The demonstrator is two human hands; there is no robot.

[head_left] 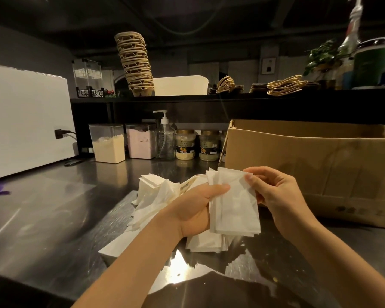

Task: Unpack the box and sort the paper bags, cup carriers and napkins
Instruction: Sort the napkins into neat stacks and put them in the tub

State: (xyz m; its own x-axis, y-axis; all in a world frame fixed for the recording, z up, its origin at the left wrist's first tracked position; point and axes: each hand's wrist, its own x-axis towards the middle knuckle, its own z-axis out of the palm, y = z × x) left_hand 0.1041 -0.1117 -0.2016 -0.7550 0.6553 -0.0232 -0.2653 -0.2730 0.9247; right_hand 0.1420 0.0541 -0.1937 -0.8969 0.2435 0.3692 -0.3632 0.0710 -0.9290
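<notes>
My left hand (192, 207) grips a stack of white napkins (233, 210) upright above the steel counter (49, 207). My right hand (276, 194) pinches the stack's upper right corner. Under and behind my hands lies a loose heap of more napkins (152, 196). The open cardboard box (316, 165) stands at the right, touching nothing I hold. On the upper shelf stands a tall leaning stack of pulp cup carriers (136, 63), and paper bags with twine handles (285, 85) lie flat to the right.
A white bin (180, 85) sits on the shelf beside the carriers. Powder canisters (109, 145), a pump bottle (165, 138) and jars (185, 144) line the back of the counter. A white appliance (25, 121) stands at the left.
</notes>
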